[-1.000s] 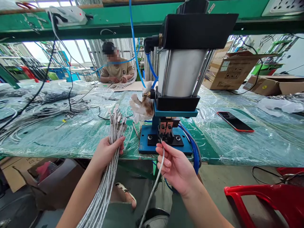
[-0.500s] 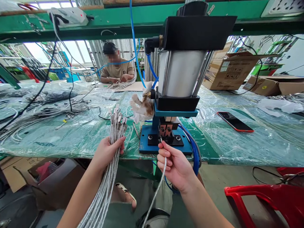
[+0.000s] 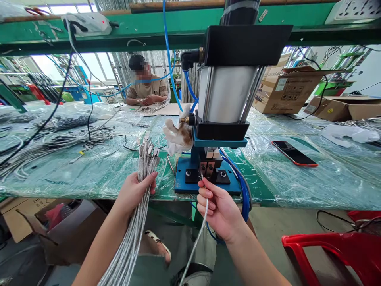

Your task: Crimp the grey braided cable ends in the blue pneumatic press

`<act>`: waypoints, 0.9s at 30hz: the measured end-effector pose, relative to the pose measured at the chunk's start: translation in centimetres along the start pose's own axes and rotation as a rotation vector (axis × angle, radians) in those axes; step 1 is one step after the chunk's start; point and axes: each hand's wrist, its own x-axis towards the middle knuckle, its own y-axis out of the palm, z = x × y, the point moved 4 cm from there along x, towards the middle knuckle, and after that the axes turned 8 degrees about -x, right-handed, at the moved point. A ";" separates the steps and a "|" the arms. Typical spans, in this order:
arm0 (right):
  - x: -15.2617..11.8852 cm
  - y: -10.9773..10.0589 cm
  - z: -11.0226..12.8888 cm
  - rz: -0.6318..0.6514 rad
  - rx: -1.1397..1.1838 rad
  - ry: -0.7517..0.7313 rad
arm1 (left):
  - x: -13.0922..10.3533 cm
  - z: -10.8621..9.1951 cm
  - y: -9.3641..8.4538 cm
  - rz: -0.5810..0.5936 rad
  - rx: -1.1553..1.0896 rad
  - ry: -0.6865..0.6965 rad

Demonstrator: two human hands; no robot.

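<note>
A bundle of silvery braided cables (image 3: 135, 234) with metal ends pointing up is wrapped by my left hand (image 3: 138, 190), just over the table's front edge. My right hand (image 3: 218, 204) pinches one single cable (image 3: 195, 246) close to its tip. That tip sits at the die of the pneumatic press (image 3: 206, 169), and the fingertips hide part of it. The press has a silver cylinder (image 3: 228, 93) with black end blocks and a blue base plate (image 3: 181, 184).
A stained white glove (image 3: 178, 135) lies against the press's left side. A phone (image 3: 294, 153) rests at the right, with cardboard boxes (image 3: 285, 89) behind. Loose cables (image 3: 59, 147) spread at the left. Across the table sits a person (image 3: 147, 85). A red stool (image 3: 324, 246) stands lower right.
The upper part of the press's tooling has moved down onto the die, and the black top block sits slightly lower. Both my hands have stayed in place. The person's hands across the table have shifted.
</note>
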 end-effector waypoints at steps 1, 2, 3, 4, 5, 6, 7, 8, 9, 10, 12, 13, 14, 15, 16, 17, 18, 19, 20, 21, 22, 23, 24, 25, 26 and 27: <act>0.0 0.0 0.0 0.000 -0.002 -0.001 | 0.0 0.0 0.0 -0.003 -0.001 0.001; 0.0 0.0 0.0 -0.002 -0.005 -0.002 | 0.0 0.1 0.0 -0.004 -0.002 0.001; 0.1 -0.1 0.0 -0.004 -0.008 -0.003 | 0.0 0.1 0.0 -0.004 -0.004 0.002; 0.1 -0.1 -0.1 -0.007 -0.011 -0.003 | 0.0 0.1 0.0 -0.003 -0.007 0.002; 0.2 -0.2 -0.1 -0.010 -0.015 -0.003 | 0.0 0.1 0.0 -0.001 -0.010 0.002; 0.3 -0.3 -0.2 -0.012 -0.018 -0.004 | 0.0 0.1 0.0 0.001 -0.013 0.001; 0.3 -0.4 -0.2 -0.013 -0.021 -0.005 | 0.0 0.1 0.0 0.002 -0.016 0.001; 0.4 -0.4 -0.2 -0.013 -0.024 -0.007 | 0.0 0.0 0.0 0.002 -0.019 0.001; 0.4 -0.3 -0.2 -0.013 -0.028 -0.010 | -0.1 -0.1 0.0 0.001 -0.022 0.001; 0.3 -0.2 -0.1 -0.015 -0.033 -0.015 | -0.1 -0.1 0.1 0.000 -0.024 0.000; -0.2 0.2 0.0 -0.026 -0.056 -0.027 | -0.1 -0.3 0.1 -0.003 -0.025 0.001; -0.6 0.6 0.0 -0.032 -0.080 -0.034 | -0.1 -0.3 0.2 -0.005 -0.025 0.001; -1.1 0.9 -0.1 -0.038 -0.115 -0.044 | -0.1 -0.3 0.2 -0.006 -0.024 0.000; -1.7 1.2 -0.4 -0.041 -0.161 -0.052 | -0.1 -0.2 0.2 -0.007 -0.026 0.000; -2.2 1.3 -1.0 -0.042 -0.219 -0.054 | -0.1 -0.2 0.1 -0.008 -0.027 -0.001; -2.8 1.1 -1.8 -0.045 -0.288 -0.050 | 0.0 -0.1 0.1 -0.009 -0.029 -0.001; -3.2 0.6 -2.9 -0.044 -0.364 -0.025 | 0.0 -0.1 0.1 -0.010 -0.035 -0.003; -3.5 -0.3 -4.3 -0.044 -0.452 0.021 | 0.0 0.0 0.1 -0.013 -0.042 -0.008; -3.7 -1.5 -6.0 -0.040 -0.542 0.083 | 0.0 0.0 0.1 -0.013 -0.052 -0.013; -3.8 -2.9 -7.6 -0.017 -0.643 0.151 | 0.0 0.0 0.2 -0.013 -0.061 -0.017; -3.8 -4.4 -9.3 0.018 -0.764 0.236 | 0.0 0.0 0.2 -0.013 -0.070 -0.021; -3.8 -6.1 -10.8 0.045 -0.919 0.330 | -0.1 -0.1 0.3 -0.012 -0.083 -0.024; -3.6 -7.6 -11.8 0.038 -1.111 0.395 | -0.1 -0.3 0.4 -0.015 -0.095 -0.024; -3.3 -8.6 -12.1 0.008 -1.356 0.318 | -0.2 -0.4 0.5 -0.020 -0.107 -0.026; -2.8 -8.9 -12.0 -0.015 -1.553 0.201 | -0.2 -0.5 0.5 -0.028 -0.122 -0.028; -2.4 -8.6 -11.7 -0.025 -1.686 0.084 | -0.3 -0.6 0.6 -0.039 -0.138 -0.030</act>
